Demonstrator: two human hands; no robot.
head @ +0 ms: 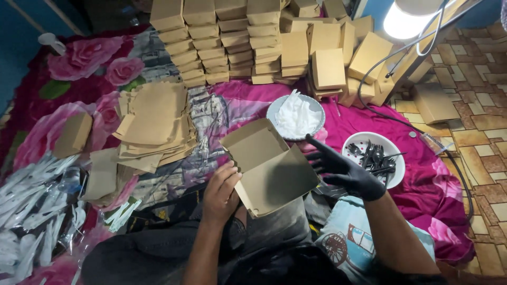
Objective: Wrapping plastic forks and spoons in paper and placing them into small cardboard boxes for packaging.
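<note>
Head view, one frame. Open brown box (269, 166) sits in the lap at frame centre, lid flap up toward 11 o'clock, long axis running 10-to-4.

Left hand (221, 192), bare: grip closed on the box's near-left wall, fingers curled over the rim, at 8 o'clock from the box middle.

Right hand (343, 169), black glove: grip released, fingers spread, holding nothing; it hovers just off the box's right edge, at 3 o'clock from the box.

Key relation: the bowl of black cutlery (376, 158) lies just beyond the gloved hand at 2 o'clock, so the right hand is clearly the nearer. The plate of white napkins (296, 117) lies at 12 o'clock from the box, between both hands.

Flat box blanks (156, 124) at 10 o'clock; folded boxes stacked (222, 42) at 12.
</note>
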